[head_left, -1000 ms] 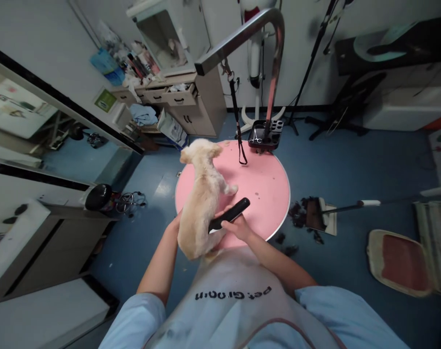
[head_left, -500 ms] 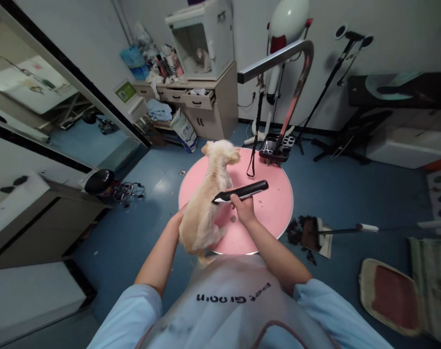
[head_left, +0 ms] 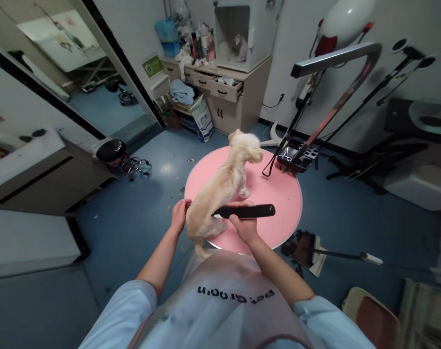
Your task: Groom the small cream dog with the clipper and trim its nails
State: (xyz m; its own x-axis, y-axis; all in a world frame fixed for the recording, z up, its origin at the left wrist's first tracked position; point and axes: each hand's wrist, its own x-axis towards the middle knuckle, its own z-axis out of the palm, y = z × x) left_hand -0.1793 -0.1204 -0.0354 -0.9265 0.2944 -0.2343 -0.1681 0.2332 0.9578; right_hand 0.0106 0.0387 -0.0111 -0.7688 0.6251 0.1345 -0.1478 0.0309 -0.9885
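Note:
A small cream-coloured dog [head_left: 218, 186] with a closely trimmed body sits on a round pink grooming table [head_left: 282, 194], its head turned toward the right. My right hand [head_left: 245, 225] is closed around a black hair clipper [head_left: 251, 211]; the clipper's head meets the dog's side near the hindquarters. On the dog's left side, my left hand [head_left: 180, 214] is close against its flank, fingers loosely bent and partly hidden, with nothing visible in them.
A grooming arm [head_left: 336, 60] with a black loop [head_left: 267, 170] rises behind the table, beside a tray holding scissors [head_left: 285, 156]. A dustpan [head_left: 309, 249] with dark hair lies on the floor at right. Drawers [head_left: 223, 89] stand partly open at the back.
My left hand has drawn out from behind the dog's flank. The clipper has moved back toward the dog's hindquarters and turned more level. The dog's head is raised, and the view has shifted left.

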